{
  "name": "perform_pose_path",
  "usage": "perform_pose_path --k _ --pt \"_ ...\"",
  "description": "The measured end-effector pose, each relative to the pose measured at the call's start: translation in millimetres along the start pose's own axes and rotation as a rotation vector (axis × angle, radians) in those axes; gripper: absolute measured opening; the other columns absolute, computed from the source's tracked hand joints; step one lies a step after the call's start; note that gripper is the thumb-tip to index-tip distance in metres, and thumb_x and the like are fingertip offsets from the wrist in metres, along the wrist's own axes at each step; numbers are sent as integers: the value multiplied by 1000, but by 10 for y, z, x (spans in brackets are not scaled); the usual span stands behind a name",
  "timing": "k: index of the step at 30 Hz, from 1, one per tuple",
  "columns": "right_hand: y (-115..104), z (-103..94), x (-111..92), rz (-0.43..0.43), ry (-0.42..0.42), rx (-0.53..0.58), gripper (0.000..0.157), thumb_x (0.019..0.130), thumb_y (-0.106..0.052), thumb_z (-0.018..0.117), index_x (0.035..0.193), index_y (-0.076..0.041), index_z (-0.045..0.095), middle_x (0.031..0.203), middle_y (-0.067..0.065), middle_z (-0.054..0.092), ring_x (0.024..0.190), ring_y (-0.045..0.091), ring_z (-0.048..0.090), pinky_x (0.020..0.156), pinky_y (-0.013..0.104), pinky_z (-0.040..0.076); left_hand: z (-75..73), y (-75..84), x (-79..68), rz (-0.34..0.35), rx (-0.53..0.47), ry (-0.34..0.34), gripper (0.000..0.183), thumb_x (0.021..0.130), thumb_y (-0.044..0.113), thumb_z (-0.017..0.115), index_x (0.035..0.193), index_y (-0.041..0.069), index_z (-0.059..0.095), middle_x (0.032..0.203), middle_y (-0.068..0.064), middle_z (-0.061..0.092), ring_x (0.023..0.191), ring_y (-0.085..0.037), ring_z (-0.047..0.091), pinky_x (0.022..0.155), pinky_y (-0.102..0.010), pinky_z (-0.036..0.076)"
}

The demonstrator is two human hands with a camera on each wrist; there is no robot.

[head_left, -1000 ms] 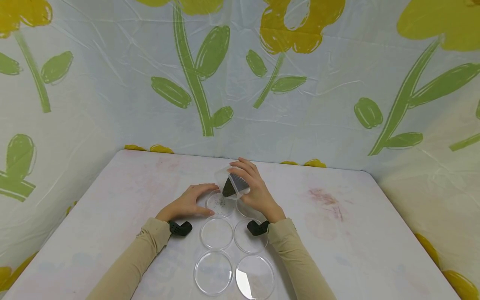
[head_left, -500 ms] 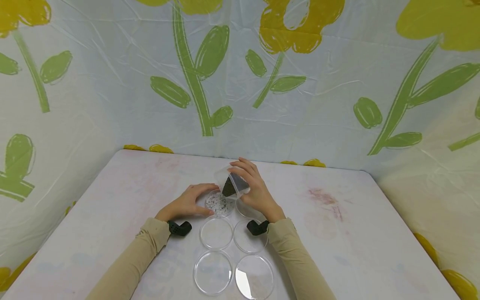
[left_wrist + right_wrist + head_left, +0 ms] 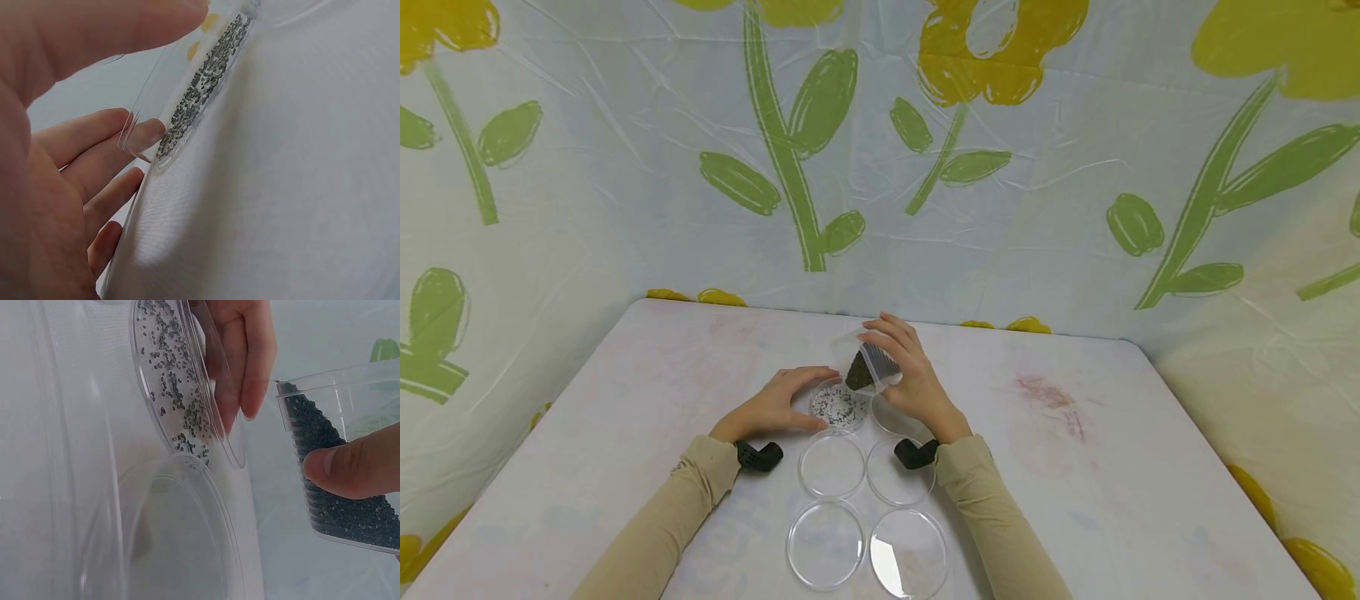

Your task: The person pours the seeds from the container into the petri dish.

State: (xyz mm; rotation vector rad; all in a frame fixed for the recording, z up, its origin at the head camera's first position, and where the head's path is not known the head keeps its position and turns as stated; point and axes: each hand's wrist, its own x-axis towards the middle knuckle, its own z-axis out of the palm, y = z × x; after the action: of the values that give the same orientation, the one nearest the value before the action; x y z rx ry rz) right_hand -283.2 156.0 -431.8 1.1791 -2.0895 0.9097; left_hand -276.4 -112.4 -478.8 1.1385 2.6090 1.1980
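My left hand [image 3: 772,407] curves its thumb and fingers around the rim of a clear petri dish [image 3: 838,407] in the far row. Small dark grains [image 3: 175,381] lie scattered across the bottom of this dish. In the left wrist view, one fingertip shows through its transparent wall. My right hand [image 3: 919,385] grips a clear plastic tub [image 3: 880,362] and tilts it over the dish. Its thumb presses on the tub's side in the right wrist view. A heap of dark grains [image 3: 319,506] slopes toward the tub's lower rim.
Another clear petri dish [image 3: 887,421] stands beside the filled one, partly hidden by the right hand. Nearer are two middle dishes [image 3: 833,465] and two front dishes [image 3: 827,546]. The white-covered table [image 3: 1045,500] meets flower-patterned cloth [image 3: 1037,208] at the back and sides.
Grains in the far left dish have gone from a few specks to a spread over most of its bottom. Both hands stay nearly in place; the tub remains tilted.
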Motion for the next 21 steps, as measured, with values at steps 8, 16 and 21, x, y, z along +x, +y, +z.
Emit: perform_pose_path --k 8,16,21 --pt "13 2 -5 -3 -2 7 95 47 31 55 132 -10 56 140 13 51 142 32 31 115 48 27 -8 16 -1 9 -6 2 78 79 38 80 146 11 48 147 -4 51 139 -27 39 111 -59 22" --pt "10 6 -2 -2 5 7 96 44 32 55 131 -10 56 140 12 51 140 37 33 115 47 26 3 -4 3 41 3 14 78 79 38 80 145 9 49 145 -5 53 137 -28 41 109 -60 23" --pt "7 3 1 -2 5 6 96 45 32 55 131 -10 56 140 12 51 140 36 33 115 47 26 10 -23 11 49 -1 12 79 78 38 80 145 10 49 143 -3 55 138 -26 41 110 -59 23"
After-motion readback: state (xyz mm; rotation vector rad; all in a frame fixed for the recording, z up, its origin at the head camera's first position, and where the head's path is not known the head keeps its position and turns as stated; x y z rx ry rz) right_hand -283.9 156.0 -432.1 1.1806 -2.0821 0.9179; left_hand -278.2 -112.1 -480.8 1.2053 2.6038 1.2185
